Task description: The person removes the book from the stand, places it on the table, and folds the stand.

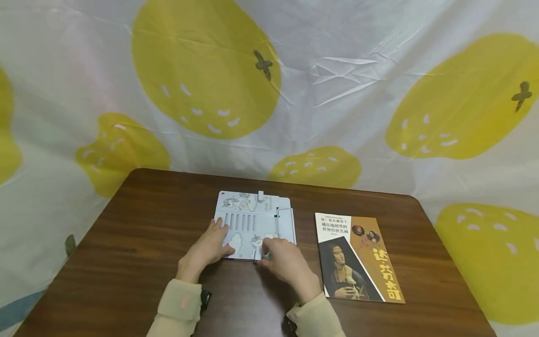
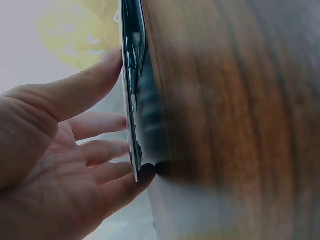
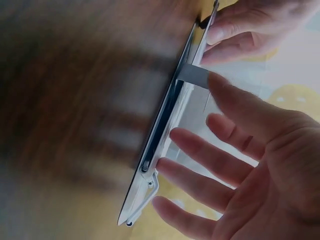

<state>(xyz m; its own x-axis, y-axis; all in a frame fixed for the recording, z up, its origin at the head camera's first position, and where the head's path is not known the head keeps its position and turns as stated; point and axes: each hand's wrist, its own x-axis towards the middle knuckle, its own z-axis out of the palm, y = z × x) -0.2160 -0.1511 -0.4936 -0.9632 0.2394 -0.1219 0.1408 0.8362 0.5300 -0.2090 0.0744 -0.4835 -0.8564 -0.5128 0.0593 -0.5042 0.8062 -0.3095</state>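
Observation:
A white folding book stand (image 1: 244, 224) with unicorn pictures and a row of slots lies nearly flat on the table. My left hand (image 1: 208, 245) rests spread over its near left corner, the thumb by the front edge. In the left wrist view the fingers (image 2: 107, 120) are mostly straight against the plate, one reaching past its edge. My right hand (image 1: 286, 262) is at the near right part, thumb and bent forefinger close together. The right wrist view shows that thumb against the end of a grey tab (image 3: 194, 76) standing up from the stand's edge, with other fingertips near the plate.
To the right of the stand lies a book (image 1: 358, 257) with a portrait on its cover. The brown wooden table (image 1: 139, 252) reaches back to a white cloth (image 1: 337, 93) printed with yellow fruit. A wire arm (image 1: 277, 222) and a clip (image 1: 260, 195) belong to the stand.

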